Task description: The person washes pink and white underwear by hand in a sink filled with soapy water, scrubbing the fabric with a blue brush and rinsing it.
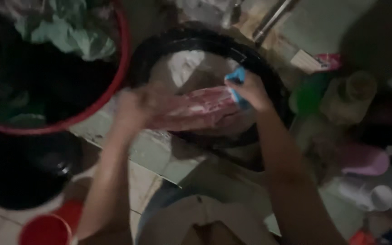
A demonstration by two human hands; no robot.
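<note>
My left hand grips one end of a wet pink cloth, stretched over a black basin that holds soapy water. My right hand presses a blue brush or scrubber against the other end of the cloth. Both hands are blurred by motion. The basin stands on a tiled floor between my knees.
A red-rimmed tub full of dark and pale green laundry stands at the left. Below it sit a black bucket and a red cup. Bottles and plastic containers crowd the right side. A metal pipe runs at the top.
</note>
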